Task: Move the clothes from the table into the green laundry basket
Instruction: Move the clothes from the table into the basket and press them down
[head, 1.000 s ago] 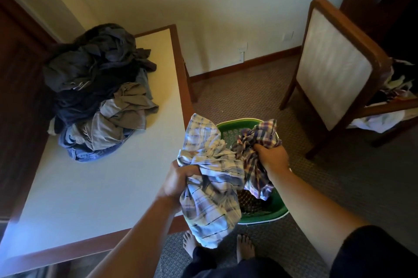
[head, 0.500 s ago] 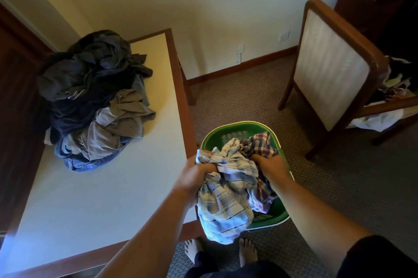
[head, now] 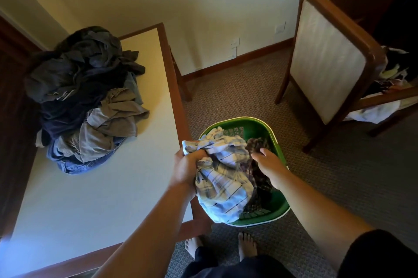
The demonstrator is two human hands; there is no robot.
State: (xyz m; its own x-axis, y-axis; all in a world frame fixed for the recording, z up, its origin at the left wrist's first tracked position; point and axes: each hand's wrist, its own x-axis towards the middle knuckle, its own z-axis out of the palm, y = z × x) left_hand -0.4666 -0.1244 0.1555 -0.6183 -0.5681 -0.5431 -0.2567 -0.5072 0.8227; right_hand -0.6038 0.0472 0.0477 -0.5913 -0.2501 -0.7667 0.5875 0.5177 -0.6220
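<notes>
The green laundry basket [head: 255, 126] stands on the carpet beside the table's right edge. My left hand [head: 186, 168] grips a light blue plaid shirt [head: 222, 183] that hangs over the basket's near rim. My right hand [head: 268, 162] is inside the basket, fingers loose on a dark red plaid garment [head: 257, 144] that lies in it. A heap of dark and grey clothes and jeans [head: 86, 96] sits at the far left of the white table [head: 95, 198].
A wooden chair with a pale padded back [head: 325, 60] stands right of the basket, with clothes on its seat [head: 380, 112]. My bare feet [head: 246, 245] are on the carpet just behind the basket. A wall runs along the back.
Both hands have lowered the two plaid garments into the basket. My right hand's grip on the dark plaid has loosened as it settled inside.
</notes>
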